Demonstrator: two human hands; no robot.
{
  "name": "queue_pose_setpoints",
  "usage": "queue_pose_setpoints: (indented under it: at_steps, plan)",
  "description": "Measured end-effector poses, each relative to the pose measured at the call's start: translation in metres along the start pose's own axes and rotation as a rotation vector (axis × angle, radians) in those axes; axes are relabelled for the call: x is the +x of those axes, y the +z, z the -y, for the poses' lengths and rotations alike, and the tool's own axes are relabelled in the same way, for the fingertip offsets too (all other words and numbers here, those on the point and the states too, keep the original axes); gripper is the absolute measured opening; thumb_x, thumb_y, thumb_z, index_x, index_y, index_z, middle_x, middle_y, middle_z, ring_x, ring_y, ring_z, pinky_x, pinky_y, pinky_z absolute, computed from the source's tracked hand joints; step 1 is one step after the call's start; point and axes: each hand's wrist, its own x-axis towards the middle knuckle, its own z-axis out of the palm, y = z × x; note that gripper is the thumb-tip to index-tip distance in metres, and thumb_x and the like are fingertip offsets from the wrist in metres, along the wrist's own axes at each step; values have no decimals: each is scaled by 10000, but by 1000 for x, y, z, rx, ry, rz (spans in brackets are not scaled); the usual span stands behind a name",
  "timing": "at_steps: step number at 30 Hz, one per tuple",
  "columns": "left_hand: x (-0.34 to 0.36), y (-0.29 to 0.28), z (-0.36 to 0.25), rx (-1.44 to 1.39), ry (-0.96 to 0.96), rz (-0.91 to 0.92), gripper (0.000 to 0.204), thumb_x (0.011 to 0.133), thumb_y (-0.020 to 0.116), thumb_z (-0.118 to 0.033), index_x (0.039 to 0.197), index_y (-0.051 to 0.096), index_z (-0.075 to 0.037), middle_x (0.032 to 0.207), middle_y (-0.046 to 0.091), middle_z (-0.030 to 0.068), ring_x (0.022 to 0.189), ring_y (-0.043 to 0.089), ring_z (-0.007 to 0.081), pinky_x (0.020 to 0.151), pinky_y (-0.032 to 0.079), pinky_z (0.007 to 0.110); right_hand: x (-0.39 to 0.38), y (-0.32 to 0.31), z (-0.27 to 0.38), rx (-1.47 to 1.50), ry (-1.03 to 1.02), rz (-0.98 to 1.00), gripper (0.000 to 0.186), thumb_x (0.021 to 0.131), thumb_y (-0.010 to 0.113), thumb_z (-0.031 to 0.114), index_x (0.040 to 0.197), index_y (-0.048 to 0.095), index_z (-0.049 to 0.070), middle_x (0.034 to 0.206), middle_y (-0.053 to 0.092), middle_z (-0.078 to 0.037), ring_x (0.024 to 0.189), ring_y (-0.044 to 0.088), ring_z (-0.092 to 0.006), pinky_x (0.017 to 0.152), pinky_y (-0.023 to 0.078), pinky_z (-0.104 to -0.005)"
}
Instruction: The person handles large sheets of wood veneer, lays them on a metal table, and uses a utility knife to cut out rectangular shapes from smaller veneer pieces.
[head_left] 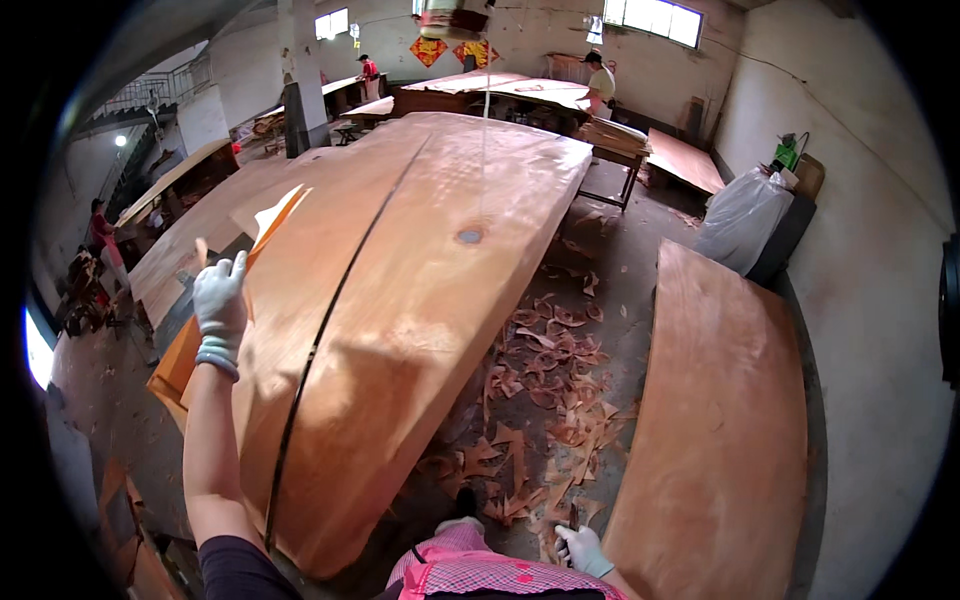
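My left hand (220,305), in a white knitted glove, reaches out over the left side of a large wood veneer sheet (400,290). Its fingers are bent at a bright orange-brown veneer strip (276,226), which runs past the hand on both sides and curls up with a pale torn end. Low in view, near my pink checked apron (500,575), my gloved right hand (583,550) is closed around a thin dark tool (573,517); its kind is too small to make out. A long dark line (350,265) crosses the big sheet lengthwise.
Veneer scraps (545,400) litter the floor between the stack and a board (715,430) at right. A plastic-covered object (742,220) stands by the right wall. Farther back are a person (600,82) at another stack (500,88) and a pillar (300,80). More people work at left.
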Motion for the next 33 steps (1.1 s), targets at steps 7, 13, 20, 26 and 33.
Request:
queue_pose_setpoints:
  at_steps: [7, 13, 20, 26, 33]
  plan:
    - [77, 151, -159, -166, 15, 46, 352, 822, 527, -84, 1159, 624, -107, 866, 588, 60, 879, 580, 250, 949, 426, 403, 104, -48, 68, 216, -25, -46, 153, 946, 562, 183, 1014, 625, 61, 641, 545, -38, 464, 476, -124, 407, 372, -258]
    - [109, 263, -288, -468, -89, 134, 361, 795, 526, -72, 1131, 649, -115, 870, 625, 98, 913, 590, 308, 989, 413, 437, 188, -81, 202, 197, -89, -115, 143, 925, 595, 195, 893, 583, 56, 637, 562, -62, 481, 513, -147, 411, 384, -273]
    - [143, 329, -416, -650, -139, 509, 309, 803, 531, -94, 1079, 667, -128, 905, 668, 85, 958, 610, 290, 987, 406, 448, 268, -73, 321, 258, -85, -67, 151, 942, 559, 132, 1065, 615, 65, 614, 527, -62, 455, 468, -155, 403, 371, -276]
    - [139, 348, -487, -506, -376, 253, 234, 813, 645, -221, 1025, 672, -128, 977, 663, 106, 1023, 596, 308, 1048, 358, 479, 351, -98, 409, 104, -14, -8, 257, 936, 574, 184, 717, 540, 54, 585, 523, -66, 430, 463, -159, 388, 357, -288]
    - [111, 319, -528, -637, -532, 544, 161, 743, 699, -193, 886, 679, -121, 1003, 605, 104, 953, 553, 309, 899, 415, 462, 447, -123, 549, 85, 47, 138, 132, 923, 557, 136, 810, 537, 70, 590, 499, -38, 420, 445, -136, 374, 324, -264]
